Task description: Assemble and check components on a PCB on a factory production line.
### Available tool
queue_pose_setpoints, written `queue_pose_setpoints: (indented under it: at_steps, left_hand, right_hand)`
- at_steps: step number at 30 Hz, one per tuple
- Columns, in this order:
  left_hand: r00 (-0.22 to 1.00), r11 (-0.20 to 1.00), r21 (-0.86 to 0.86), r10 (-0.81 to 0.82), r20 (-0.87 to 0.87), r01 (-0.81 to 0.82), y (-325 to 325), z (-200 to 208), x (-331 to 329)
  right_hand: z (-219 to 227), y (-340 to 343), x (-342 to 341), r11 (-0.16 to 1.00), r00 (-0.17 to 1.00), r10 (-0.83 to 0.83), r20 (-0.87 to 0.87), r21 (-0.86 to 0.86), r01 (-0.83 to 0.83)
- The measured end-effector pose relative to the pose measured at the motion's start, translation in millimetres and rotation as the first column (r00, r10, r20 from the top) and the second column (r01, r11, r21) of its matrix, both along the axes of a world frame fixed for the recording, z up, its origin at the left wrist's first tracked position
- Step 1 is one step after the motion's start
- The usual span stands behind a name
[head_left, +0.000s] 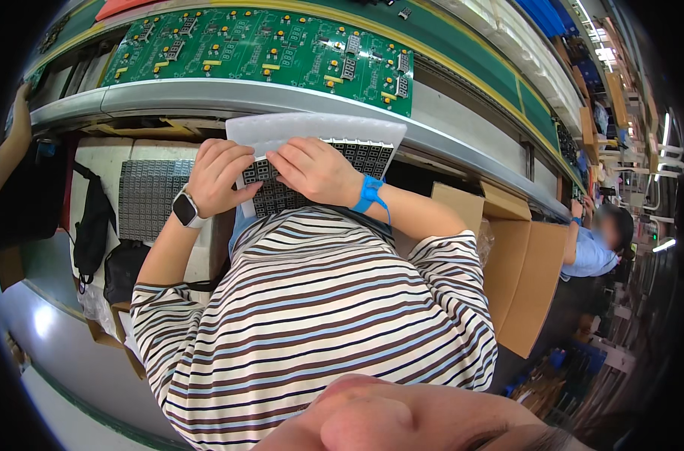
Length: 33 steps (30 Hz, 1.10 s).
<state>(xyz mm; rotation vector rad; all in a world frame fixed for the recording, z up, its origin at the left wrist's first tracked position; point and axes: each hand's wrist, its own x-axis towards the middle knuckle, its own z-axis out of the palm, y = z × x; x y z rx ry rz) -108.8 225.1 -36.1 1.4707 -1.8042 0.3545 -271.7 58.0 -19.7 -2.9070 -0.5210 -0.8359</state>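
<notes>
In front of my body a white foam sheet is tilted up against the metal rail. On it lie tight rows of black seven-segment displays. My left hand, with a watch at the wrist, is bent over the left end of the rows, thumb low and fingertips at the top corner. Facing it, my right hand has its curled fingertips down on the same displays, a blue strap around its wrist. Both hands look closed, but whatever sits between the fingertips is hidden.
Beyond the rail lies a panel of green circuit boards on the conveyor line. More displays rest on white foam at left, near a black bag. An open cardboard box stands right. Other people are at both sides.
</notes>
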Motion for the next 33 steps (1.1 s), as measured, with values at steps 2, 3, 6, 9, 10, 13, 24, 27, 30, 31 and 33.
queue_pose_setpoints:
  at_steps: [2, 3, 6, 9, 10, 13, 24, 27, 30, 31, 33]
  left_hand:
    - [0.999, 0.999, -0.009, -0.032, -0.009, 0.032, -2, 4, 5]
    - [0.992, 0.997, 0.038, -0.057, -0.115, 0.062, -1, 4, 8]
    - [0.955, 0.99, 0.084, -0.089, -0.283, 0.117, -15, 19, 22]
    - [0.922, 0.979, 0.145, -0.08, -0.379, 0.145, -47, 46, 46]
    - [0.916, 0.979, 0.134, -0.094, -0.39, 0.157, -60, 50, 55]
    - [0.935, 0.967, 0.23, -0.018, -0.355, 0.106, -87, 55, 76]
    - [0.844, 0.968, 0.249, 0.106, -0.525, 0.033, -147, 57, 130]
    - [0.878, 0.967, 0.247, 0.166, -0.449, -0.057, -158, 50, 140]
    - [0.895, 0.959, 0.269, 0.195, -0.401, -0.088, -156, 40, 143]
    - [0.924, 0.956, 0.287, 0.16, -0.349, -0.057, -152, 39, 142]
    - [0.952, 0.945, 0.328, 0.085, -0.295, 0.017, -145, 35, 141]
  right_hand:
    - [10, 0, 3, 0.996, 1.0, 0.015, -0.009, 0.083, -0.014]
    - [17, -2, 7, 0.997, 1.0, 0.015, -0.008, 0.082, -0.014]
    - [43, -13, 21, 0.966, 0.993, 0.037, -0.108, 0.258, -0.008]
    - [69, -48, 52, 0.918, 0.983, 0.056, -0.174, 0.397, 0.018]
    - [74, -59, 62, 0.902, 0.974, 0.054, -0.221, 0.43, 0.047]
    - [82, -79, 82, 0.885, 0.95, 0.044, -0.309, 0.453, 0.106]
    - [77, -135, 135, 0.859, 0.951, -0.023, -0.307, 0.481, 0.176]
    - [70, -138, 148, 0.831, 0.925, -0.196, -0.327, 0.445, 0.333]
    - [55, -145, 149, 0.829, 0.906, -0.218, -0.363, 0.421, 0.368]
    - [49, -148, 148, 0.832, 0.902, -0.214, -0.376, 0.413, 0.369]
    - [41, -151, 145, 0.823, 0.869, -0.239, -0.433, 0.385, 0.418]
